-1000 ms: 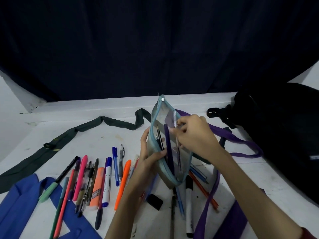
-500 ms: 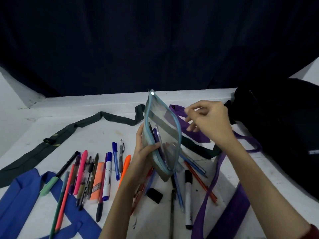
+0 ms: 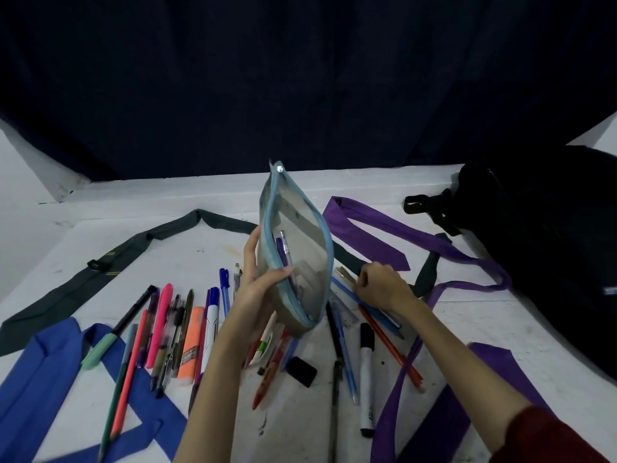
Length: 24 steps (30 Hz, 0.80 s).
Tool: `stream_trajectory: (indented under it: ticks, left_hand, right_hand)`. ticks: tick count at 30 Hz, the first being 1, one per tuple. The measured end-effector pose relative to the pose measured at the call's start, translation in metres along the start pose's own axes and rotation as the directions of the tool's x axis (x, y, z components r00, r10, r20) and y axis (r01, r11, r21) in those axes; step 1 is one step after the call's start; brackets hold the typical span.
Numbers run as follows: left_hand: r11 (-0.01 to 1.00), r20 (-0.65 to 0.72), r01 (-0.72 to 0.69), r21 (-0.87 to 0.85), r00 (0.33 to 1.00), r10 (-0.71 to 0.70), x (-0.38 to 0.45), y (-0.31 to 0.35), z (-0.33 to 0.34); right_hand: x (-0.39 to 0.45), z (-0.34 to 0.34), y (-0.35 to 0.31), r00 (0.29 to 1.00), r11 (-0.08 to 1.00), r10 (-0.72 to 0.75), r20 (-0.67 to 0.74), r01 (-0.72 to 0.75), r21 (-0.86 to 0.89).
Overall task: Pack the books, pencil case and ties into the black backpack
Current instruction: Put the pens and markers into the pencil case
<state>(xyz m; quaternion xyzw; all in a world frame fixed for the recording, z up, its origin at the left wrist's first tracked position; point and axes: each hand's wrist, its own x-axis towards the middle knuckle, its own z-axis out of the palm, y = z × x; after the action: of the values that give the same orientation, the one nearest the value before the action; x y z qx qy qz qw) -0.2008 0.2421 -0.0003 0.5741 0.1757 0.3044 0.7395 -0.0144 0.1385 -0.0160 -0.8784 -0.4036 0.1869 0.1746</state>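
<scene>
The pencil case [image 3: 295, 262], a see-through pouch with a light blue zip edge, stands upright above the middle of the white bench [image 3: 467, 322], its lower end close to the surface and its zip mouth gaping. The left hand [image 3: 258, 289] is its grip: thumb curled across the near face, fingers behind the far side. Inside it, a purple pen and a clear one lean against the left wall.

Just right of the case, the right hand [image 3: 384, 287] is down on the bench with its fingers bent over a blue pen [image 3: 367, 305]; whether it actually pinches the pen cannot be told. It does not touch the case.

Loose pens and markers lie in a row to the left of the case and scattered beneath it, with a black-capped white marker [image 3: 366, 379] near the right forearm. A green tie [image 3: 133, 248] runs along the back left, a blue tie [image 3: 40, 379] lies at the front left, and a purple tie [image 3: 384, 228] trails right toward the black backpack [image 3: 551, 245] at the bench's right edge.
</scene>
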Motion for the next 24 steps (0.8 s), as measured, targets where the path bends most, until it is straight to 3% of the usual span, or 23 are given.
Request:
stream_trajectory:
  ticks: [5, 7, 11, 19, 22, 24]
  left_hand:
    - [1.000, 0.047, 0.005, 0.000, 0.999, -0.005, -0.002, 0.000, 0.008]
    - [1.000, 0.052, 0.010, -0.008, 0.999, -0.009, -0.002, 0.001, 0.009]
    - [1.000, 0.055, 0.012, -0.008, 0.998, -0.012, -0.002, 0.000, 0.010]
    - [1.000, 0.050, 0.028, -0.008, 0.998, -0.028, -0.003, -0.001, 0.011]
    - [1.000, 0.067, 0.026, 0.001, 0.997, -0.026, -0.002, -0.002, 0.011]
    - [0.999, 0.072, 0.031, 0.009, 0.997, -0.032, -0.002, -0.003, 0.010]
  right_hand:
    - [0.003, -0.009, -0.002, 0.985, 0.984, 0.005, -0.172, 0.026, 0.175]
    - [0.002, -0.010, -0.003, 0.989, 0.979, -0.012, -0.144, 0.041, 0.199]
    - [-0.003, -0.001, -0.005, 0.998, 0.997, -0.059, 0.002, 0.058, 0.045]
    - [0.001, 0.001, 0.001, 0.982, 0.998, -0.067, -0.177, 0.068, 0.000]
    - [-0.002, -0.023, -0.006, 0.937, 0.942, 0.061, -0.344, 0.060, 0.330]
    - [-0.010, -0.050, -0.018, 0.886, 0.793, 0.168, -0.433, 0.140, 0.593]
